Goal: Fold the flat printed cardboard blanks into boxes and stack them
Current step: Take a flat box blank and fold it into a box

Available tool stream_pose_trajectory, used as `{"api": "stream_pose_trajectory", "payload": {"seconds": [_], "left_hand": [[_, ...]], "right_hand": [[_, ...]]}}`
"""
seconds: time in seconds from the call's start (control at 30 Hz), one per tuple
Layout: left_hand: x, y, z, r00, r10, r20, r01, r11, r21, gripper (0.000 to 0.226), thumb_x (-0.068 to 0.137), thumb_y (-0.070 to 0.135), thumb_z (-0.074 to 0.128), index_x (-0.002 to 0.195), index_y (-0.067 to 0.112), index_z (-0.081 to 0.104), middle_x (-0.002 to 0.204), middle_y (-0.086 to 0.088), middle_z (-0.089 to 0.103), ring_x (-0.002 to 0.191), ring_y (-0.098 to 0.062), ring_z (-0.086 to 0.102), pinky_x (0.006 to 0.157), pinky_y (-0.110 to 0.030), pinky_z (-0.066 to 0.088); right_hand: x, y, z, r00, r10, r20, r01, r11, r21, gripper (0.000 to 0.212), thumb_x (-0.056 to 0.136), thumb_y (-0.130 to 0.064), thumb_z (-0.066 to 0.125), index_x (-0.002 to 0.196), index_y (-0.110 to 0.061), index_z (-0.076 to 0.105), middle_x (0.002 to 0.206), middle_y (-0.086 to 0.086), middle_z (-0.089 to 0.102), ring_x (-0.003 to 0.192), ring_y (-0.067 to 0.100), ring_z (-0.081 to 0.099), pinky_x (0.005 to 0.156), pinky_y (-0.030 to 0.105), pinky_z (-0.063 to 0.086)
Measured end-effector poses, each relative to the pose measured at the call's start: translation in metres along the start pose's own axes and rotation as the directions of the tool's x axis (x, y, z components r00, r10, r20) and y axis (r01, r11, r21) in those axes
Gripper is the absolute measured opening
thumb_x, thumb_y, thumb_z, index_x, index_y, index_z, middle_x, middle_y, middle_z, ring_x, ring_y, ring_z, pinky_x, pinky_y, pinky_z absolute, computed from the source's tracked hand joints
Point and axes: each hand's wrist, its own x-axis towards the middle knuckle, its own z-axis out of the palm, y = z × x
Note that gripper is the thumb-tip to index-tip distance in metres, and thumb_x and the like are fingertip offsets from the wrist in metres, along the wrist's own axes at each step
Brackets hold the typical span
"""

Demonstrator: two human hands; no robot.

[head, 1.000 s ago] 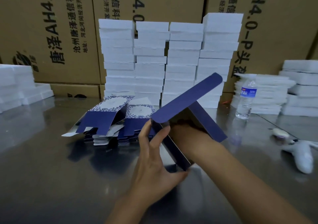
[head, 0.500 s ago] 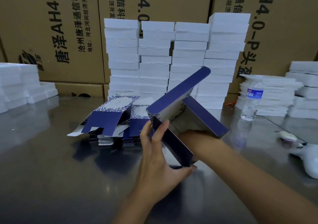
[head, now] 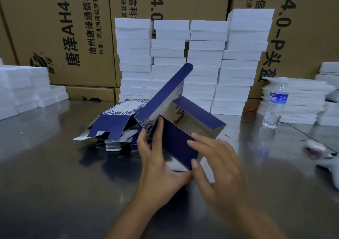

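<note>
blue box (head: 177, 143) open, lid up | left hand (head: 157, 167) holds | right hand (head: 218, 167) touches

Water bottle (head: 274, 106) stands on metal table (head: 45, 174) at R, beside white foam stacks (head: 242, 37); brown printed cartons (head: 64, 37) behind; blurred white obj (head: 330, 163) far R.

So the left hand (head: 159, 167) holds the half-folded blue box (head: 177, 144) by its near corner, lid flap sticking up. The right hand (head: 220, 172) rests its fingers on the side panel, and the flat blanks (head: 111, 125) are piled just behind, to the left.
</note>
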Motion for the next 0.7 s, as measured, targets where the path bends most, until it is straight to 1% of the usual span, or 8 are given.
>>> {"api": "stream_pose_trajectory", "payload": {"seconds": [0.07,0.17,0.27,0.37,0.43,0.53,0.63,0.7], "left_hand": [[0.001,0.0,0.0,0.999,-0.03,0.03,0.03,1.0,-0.004,0.12,0.044,0.063,0.076,0.136,0.066,-0.001,0.136,0.026,0.006,0.138,0.004,0.011,0.103,-0.014,0.024],[-0.001,-0.002,0.0,0.992,-0.09,0.093,0.084,0.994,0.074,0.122,0.045,0.062,0.079,0.135,0.064,-0.003,0.12,0.015,0.023,0.126,0.005,0.021,0.098,-0.008,0.023],[-0.002,-0.004,0.0,0.992,-0.093,0.083,0.087,0.994,0.071,0.103,0.058,0.047,0.08,0.129,0.064,0.007,0.115,0.033,0.023,0.111,0.027,0.023,0.088,0.006,0.021],[-0.003,-0.005,0.0,0.996,-0.071,0.046,0.068,0.995,0.079,0.085,0.073,0.029,0.076,0.129,0.058,0.019,0.124,0.019,0.033,0.11,0.035,0.019,0.085,0.011,0.018],[-0.005,-0.003,0.001,0.998,-0.048,0.038,0.044,0.995,0.095,0.082,0.076,0.026,0.076,0.129,0.056,0.022,0.125,0.015,0.037,0.11,0.034,0.023,0.086,0.01,0.019],[-0.006,0.003,0.0,0.998,0.01,0.058,-0.016,0.994,0.104,0.072,0.075,0.032,0.076,0.124,0.056,0.03,0.118,0.017,0.041,0.111,0.028,0.03,0.087,0.008,0.022],[-0.007,0.009,0.001,0.993,0.107,0.053,-0.111,0.992,0.064,0.044,0.079,0.031,0.073,0.112,0.051,0.052,0.118,0.002,0.042,0.115,0.001,0.043,0.093,0.001,0.029],[-0.008,0.012,0.002,0.988,0.141,0.061,-0.145,0.987,0.063,0.019,0.084,0.031,0.067,0.099,0.042,0.064,0.116,-0.005,0.04,0.114,-0.003,0.041,0.095,-0.003,0.03]], "right_hand": [[-0.008,0.009,0.004,1.0,0.013,0.028,-0.01,0.996,-0.083,0.036,0.085,-0.021,0.051,0.121,-0.017,0.056,0.124,0.0,0.059,0.113,0.013,0.053,0.103,0.036,0.035],[-0.013,0.015,0.007,0.998,0.024,0.066,-0.008,0.973,-0.229,0.031,0.085,-0.024,0.052,0.107,-0.012,0.07,0.12,0.012,0.062,0.113,0.02,0.051,0.095,0.048,0.04],[-0.017,0.016,0.006,0.992,0.073,0.104,-0.035,0.943,-0.331,0.036,0.087,-0.033,0.049,0.108,-0.013,0.071,0.125,0.014,0.06,0.124,0.024,0.044,0.1,0.054,0.033],[-0.019,0.012,0.004,0.987,0.1,0.127,-0.04,0.913,-0.406,0.04,0.089,-0.04,0.046,0.107,-0.015,0.071,0.135,0.012,0.054,0.131,0.025,0.04,0.106,0.052,0.025],[-0.018,0.009,0.003,0.991,0.1,0.087,-0.054,0.904,-0.423,0.035,0.089,-0.037,0.047,0.097,-0.016,0.074,0.127,0.009,0.061,0.125,0.026,0.051,0.105,0.051,0.024],[-0.02,0.009,0.0,0.997,0.077,0.019,-0.063,0.914,-0.402,0.027,0.088,-0.031,0.051,0.081,-0.019,0.073,0.089,-0.003,0.072,0.104,0.023,0.064,0.105,0.049,0.022],[-0.022,0.011,-0.002,0.996,0.079,-0.031,-0.085,0.928,-0.362,0.026,0.088,-0.027,0.051,0.071,-0.019,0.07,0.074,-0.007,0.068,0.095,0.019,0.061,0.105,0.047,0.02],[-0.022,0.01,-0.003,0.995,0.085,-0.051,-0.097,0.942,-0.323,0.027,0.088,-0.027,0.051,0.07,-0.018,0.068,0.072,-0.008,0.067,0.095,0.015,0.053,0.106,0.046,0.019]]}}
